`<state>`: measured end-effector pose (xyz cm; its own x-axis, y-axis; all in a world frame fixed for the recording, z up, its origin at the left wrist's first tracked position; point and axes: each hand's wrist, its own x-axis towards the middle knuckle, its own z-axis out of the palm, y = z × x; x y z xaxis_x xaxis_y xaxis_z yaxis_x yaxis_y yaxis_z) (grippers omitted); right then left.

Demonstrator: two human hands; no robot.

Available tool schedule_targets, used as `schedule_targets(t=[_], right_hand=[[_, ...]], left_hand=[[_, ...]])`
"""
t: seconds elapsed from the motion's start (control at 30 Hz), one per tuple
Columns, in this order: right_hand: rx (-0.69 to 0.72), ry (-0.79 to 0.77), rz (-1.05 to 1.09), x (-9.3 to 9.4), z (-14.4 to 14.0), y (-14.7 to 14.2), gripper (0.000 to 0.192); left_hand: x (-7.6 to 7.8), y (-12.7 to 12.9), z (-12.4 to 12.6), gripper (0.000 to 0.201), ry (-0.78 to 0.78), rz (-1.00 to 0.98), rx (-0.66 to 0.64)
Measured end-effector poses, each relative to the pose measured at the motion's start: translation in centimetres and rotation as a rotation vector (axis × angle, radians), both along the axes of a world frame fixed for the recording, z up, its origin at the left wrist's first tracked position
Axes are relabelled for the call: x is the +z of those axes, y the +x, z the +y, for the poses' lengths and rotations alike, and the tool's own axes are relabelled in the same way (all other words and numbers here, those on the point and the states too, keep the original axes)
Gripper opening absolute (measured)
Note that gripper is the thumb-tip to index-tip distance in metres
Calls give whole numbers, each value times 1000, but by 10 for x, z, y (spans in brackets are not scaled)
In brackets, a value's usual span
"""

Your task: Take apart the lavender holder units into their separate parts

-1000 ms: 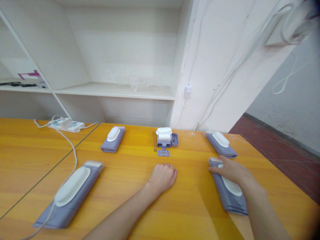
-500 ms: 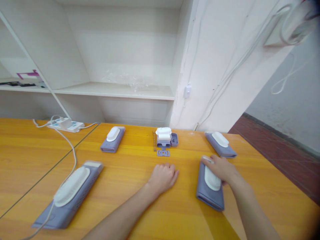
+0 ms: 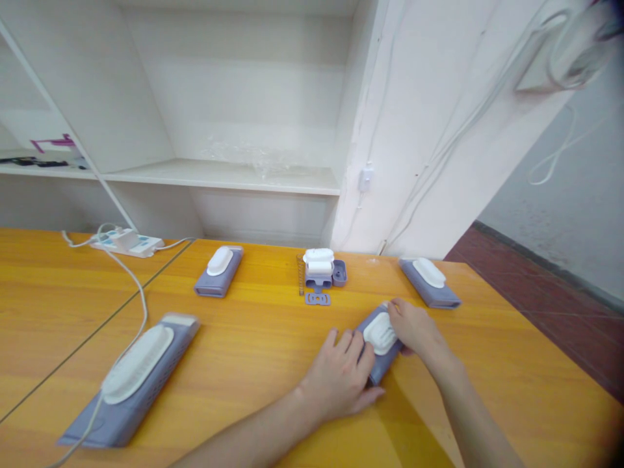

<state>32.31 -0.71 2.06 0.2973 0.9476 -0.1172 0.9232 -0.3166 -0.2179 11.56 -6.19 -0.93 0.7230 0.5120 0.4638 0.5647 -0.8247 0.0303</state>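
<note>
At the right front of an orange-yellow wooden table [image 3: 234, 364], two bare hands meet on a grey-purple case [image 3: 382, 368] bearing a white oval piece [image 3: 378, 334]; the right hand [image 3: 412, 328] pinches the case's far right end, thumb on top and fingers round the edge; the left hand [image 3: 341, 374] lies over its near left side, fingers parted and bent, touching both case and oval, though I cannot tell how firmly they press; any lettering there is too blurred to read. At the left front lies a longer case [image 3: 119, 426], a white cable [image 3: 145, 302] crossing it; farther back, centrally, are a flat slotted plate [image 3: 317, 299], a coil spring [image 3: 300, 276], a small purple box [image 3: 340, 273] and a white-topped block [image 3: 319, 268]; similar cases stand on either side [image 3: 213, 284] of these parts; beyond, crinkled clear plastic [image 3: 258, 159] rests on a white shelf [image 3: 219, 179].
</note>
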Motion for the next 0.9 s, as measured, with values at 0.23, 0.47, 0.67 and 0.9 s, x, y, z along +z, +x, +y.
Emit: schedule_targets(t=[0.23,0.47,0.67,0.9], right_hand=[[4,31,-32,9,-12,0,50],[36,81,-57,4,-21,-27,59],[177,351,128,-27,-33,-57,54],[479,564,382,-57,-33,-55,35]], left_hand=[[6,-9,5,44,-195,-16,142],[2,-37,9,45,-190,-62,241],[-5,-60,23,57,-100,-155,369],[-7,-68,31,53,-127,-196,339]])
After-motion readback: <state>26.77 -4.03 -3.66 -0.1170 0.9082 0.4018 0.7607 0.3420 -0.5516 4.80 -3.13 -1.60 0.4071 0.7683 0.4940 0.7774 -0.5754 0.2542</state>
